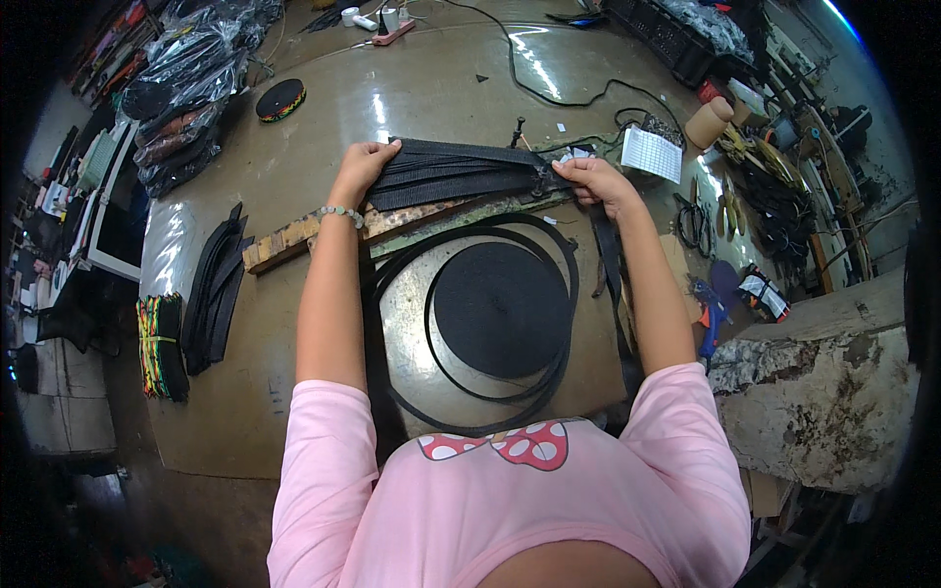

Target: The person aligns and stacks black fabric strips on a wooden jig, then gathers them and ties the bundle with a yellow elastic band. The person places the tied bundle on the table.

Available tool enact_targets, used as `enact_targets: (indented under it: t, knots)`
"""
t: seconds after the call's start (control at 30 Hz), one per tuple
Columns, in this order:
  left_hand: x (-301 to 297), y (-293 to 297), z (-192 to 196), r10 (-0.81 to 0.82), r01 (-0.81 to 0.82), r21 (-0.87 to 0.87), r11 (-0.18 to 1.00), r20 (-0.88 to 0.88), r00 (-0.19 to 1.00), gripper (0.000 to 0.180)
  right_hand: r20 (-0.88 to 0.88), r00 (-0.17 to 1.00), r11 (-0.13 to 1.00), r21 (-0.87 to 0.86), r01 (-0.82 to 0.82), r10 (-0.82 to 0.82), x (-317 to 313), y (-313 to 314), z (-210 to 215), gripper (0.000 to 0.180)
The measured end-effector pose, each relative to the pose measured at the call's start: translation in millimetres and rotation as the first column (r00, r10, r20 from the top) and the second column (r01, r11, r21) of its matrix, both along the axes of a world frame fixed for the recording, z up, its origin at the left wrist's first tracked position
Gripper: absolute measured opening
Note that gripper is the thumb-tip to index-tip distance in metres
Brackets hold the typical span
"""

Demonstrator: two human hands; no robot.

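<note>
L hand (pixel 367 169) & R hand (pixel 600 186) pinch blk straps (pixel 461 176), opp ends; blk roll (pixel 500 310) lies on tbl (pixel 257 392).

head cam L | wide fisheye | facing dn/fwd | nr, abv worktbl (pixel 431 88)

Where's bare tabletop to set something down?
Bare tabletop lies between the multicolour-edged roll and the black cable; a smaller patch separates the left forearm from the stacked black straps. Crowded: the coiled black webbing between the forearms; rightward, scissors and glue gun.
</note>
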State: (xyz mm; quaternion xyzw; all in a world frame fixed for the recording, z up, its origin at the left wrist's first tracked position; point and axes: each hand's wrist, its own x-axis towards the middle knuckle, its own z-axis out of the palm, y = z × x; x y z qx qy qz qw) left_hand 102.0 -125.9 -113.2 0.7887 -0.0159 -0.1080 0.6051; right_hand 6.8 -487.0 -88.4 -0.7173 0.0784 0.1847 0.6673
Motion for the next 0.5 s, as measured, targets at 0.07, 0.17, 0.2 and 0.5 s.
enact_targets:
  t: [0.07, 0.17, 0.2, 0.5]
  knots:
    - [-1, 0, 2, 0.003, -0.003, 0.029, 1.000, 0.026, 1.000, 0.030, -0.020, 1.000, 0.999, -0.034, -0.005, 0.004, 2, -2, -3, 0.026]
    - [-3, -1, 3, 0.010, -0.015, 0.088, 0.996, 0.059, 0.998, 0.030, 0.048, 0.999, 0.956, -0.293, 0.016, -0.002, 0, 1, 4, 0.026]
    - [-4, -1, 4, 0.010, -0.015, 0.101, 0.995, 0.047, 0.999, 0.030, 0.093, 0.996, 0.917, -0.398, 0.030, 0.008, -2, 3, 12, 0.026]
    - [-13, 10, 5, -0.153, 0.152, -0.184, 0.971, 0.007, 0.988, 0.040, 0.589, 0.765, 0.948, -0.305, -0.089, 0.261, 29, 125, 74, 0.029]
